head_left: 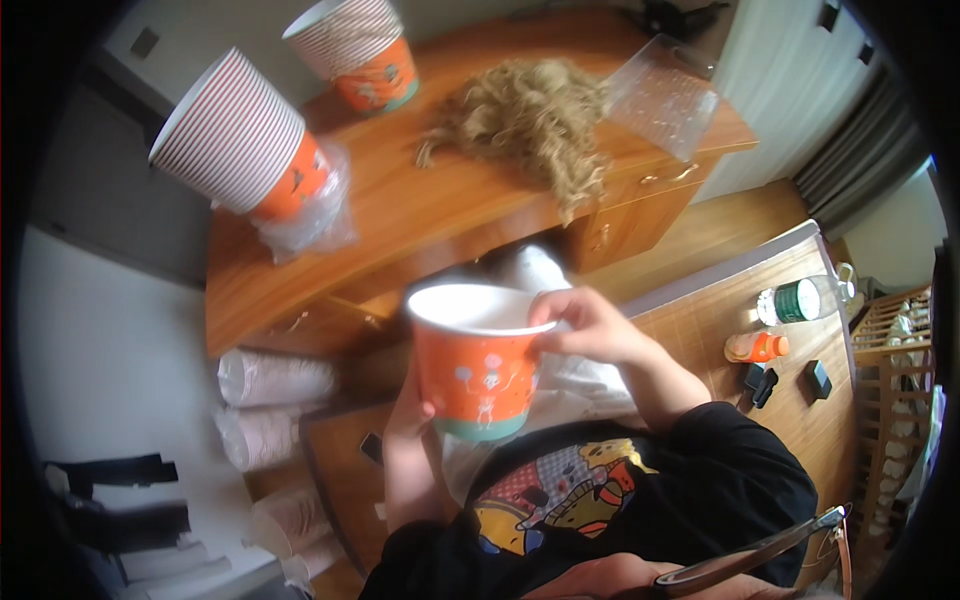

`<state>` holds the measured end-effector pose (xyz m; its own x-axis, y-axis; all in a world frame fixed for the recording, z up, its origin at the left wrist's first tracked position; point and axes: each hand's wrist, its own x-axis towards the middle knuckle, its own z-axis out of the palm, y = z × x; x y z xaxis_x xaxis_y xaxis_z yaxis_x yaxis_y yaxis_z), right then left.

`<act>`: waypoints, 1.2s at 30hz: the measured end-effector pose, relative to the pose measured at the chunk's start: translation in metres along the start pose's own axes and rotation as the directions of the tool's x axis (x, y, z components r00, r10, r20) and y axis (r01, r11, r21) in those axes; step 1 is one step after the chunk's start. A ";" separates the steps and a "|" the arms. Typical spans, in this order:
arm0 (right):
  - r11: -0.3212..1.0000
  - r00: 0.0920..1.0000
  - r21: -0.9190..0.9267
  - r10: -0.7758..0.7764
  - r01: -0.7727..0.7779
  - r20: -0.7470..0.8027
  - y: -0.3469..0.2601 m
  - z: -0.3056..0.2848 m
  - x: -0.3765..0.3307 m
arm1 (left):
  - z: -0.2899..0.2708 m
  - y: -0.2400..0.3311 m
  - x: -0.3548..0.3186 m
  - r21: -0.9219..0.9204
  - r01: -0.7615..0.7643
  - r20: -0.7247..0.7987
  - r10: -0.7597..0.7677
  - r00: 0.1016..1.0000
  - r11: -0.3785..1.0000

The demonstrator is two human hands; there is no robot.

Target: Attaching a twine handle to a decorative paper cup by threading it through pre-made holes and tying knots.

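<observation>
Head: orange tub between both sets of fingers. Right hand pinches rim; left hand clasps side, fingers mostly hidden behind tub. Bench beyond fingers: plastic wrap obscures nearer stack's base.

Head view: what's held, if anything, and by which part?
An orange cup, in both hands: the right hand has it by the right of the rim, the left hand by its left side, fingers mostly hidden.
</observation>
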<state>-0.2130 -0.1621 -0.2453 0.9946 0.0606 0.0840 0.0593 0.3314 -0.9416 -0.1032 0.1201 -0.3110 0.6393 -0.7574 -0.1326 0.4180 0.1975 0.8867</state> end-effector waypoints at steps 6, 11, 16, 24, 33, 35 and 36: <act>0.998 0.999 0.056 0.032 -0.032 -0.005 0.008 -0.003 -0.003 | 0.000 0.002 0.000 0.010 -0.032 0.062 0.032 0.998 0.999; 0.999 0.999 0.045 0.028 -0.026 -0.045 0.018 -0.004 -0.011 | 0.003 -0.001 -0.001 0.016 -0.066 0.105 0.064 0.992 0.998; 0.994 0.995 -0.038 -0.103 0.104 0.004 0.025 -0.005 -0.017 | 0.005 0.000 0.010 0.048 -0.044 0.193 0.034 0.981 0.998; 0.987 0.995 -0.124 -0.102 0.103 0.017 0.028 -0.019 -0.025 | 0.015 0.004 0.023 0.179 -0.014 0.204 -0.023 0.979 0.984; 0.886 0.944 -0.333 -0.325 0.324 0.055 0.023 -0.044 -0.032 | 0.018 -0.002 0.054 0.282 0.036 0.226 -0.103 0.969 0.959; 0.863 0.932 -0.364 -0.362 0.350 0.038 0.021 -0.047 -0.030 | 0.016 -0.006 0.057 0.275 0.057 0.221 -0.121 0.968 0.960; 0.840 0.917 -0.392 -0.399 0.375 0.023 0.019 -0.048 -0.029 | 0.018 -0.006 0.058 0.271 0.069 0.217 -0.130 0.967 0.960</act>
<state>-0.2369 -0.2029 -0.2819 0.8863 -0.0549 0.4598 0.4561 -0.0680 -0.8873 -0.0797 0.0640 -0.3161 0.4239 -0.8936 -0.1477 0.2705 -0.0307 0.9622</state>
